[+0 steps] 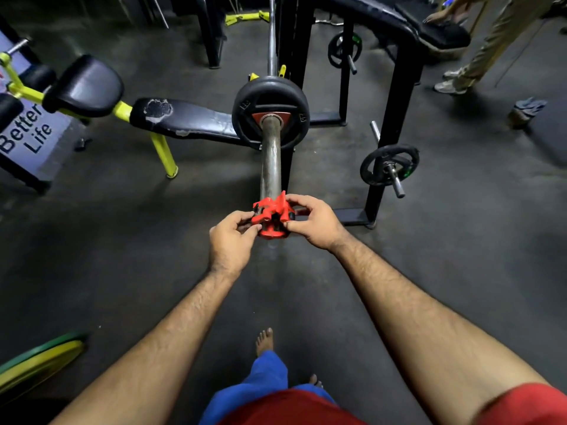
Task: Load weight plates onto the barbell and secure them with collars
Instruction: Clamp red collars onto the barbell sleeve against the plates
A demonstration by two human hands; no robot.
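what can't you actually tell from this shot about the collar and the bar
Head view only:
- Whether the red collar is already around the barbell sleeve: the sleeve's tip is hidden behind the collar and both hands.
- Collar latch state: covered by left hand and right hand fingers.
- How many plates sit behind the front plate: it blocks them.
- The bar's far end: cut off by the top edge.

Both arms outstretched, left hand (230,237) and right hand (313,221) pinching.
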